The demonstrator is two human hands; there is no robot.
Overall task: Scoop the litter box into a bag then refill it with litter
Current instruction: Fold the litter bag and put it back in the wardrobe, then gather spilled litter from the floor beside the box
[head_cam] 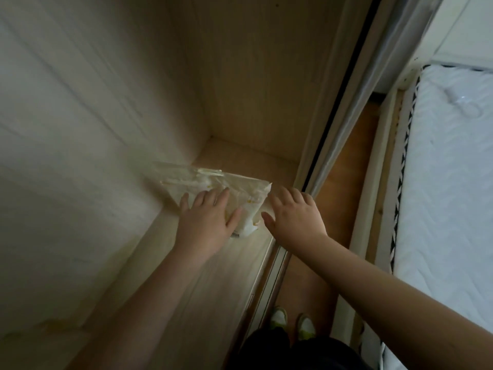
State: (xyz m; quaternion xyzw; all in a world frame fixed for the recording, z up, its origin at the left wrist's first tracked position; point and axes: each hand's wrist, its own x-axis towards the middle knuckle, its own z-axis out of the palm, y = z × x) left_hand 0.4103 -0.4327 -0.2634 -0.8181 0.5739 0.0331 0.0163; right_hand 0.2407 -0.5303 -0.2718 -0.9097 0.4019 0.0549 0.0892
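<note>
Bag (213,188): clear crinkled plastic with white and yellow print, lying flat on the wardrobe shelf (213,276), pushed against the pale left wall (66,156) near the back corner. We can't tell what's inside it, the frame is soft there.

Our left hand (206,217) is laid palm down on the near end of the bag, fingers straight and spread, thumb out to the right over the bag's near corner. It presses on the plastic, no pinch or curl around it.

Our right hand (292,213) is just beside the bag's right edge, palm down, fingers relaxed and slightly spread, holding nothing. We can't tell whether the fingertips touch the plastic or the shelf; they sit above the shelf's front edge.

Both forearms are bare and reach in from the bottom of the view.

Shelf is light wood grain, same as the back panel (253,76). Sliding door track (330,124) runs diagonally along the shelf's right side. Past it, orange-brown floor (349,166), then a bed with a white mattress (448,169) on the right. 2 white and yellow-green shoes (292,323) stand on the floor at the bottom, dark trouser legs below them.
</note>
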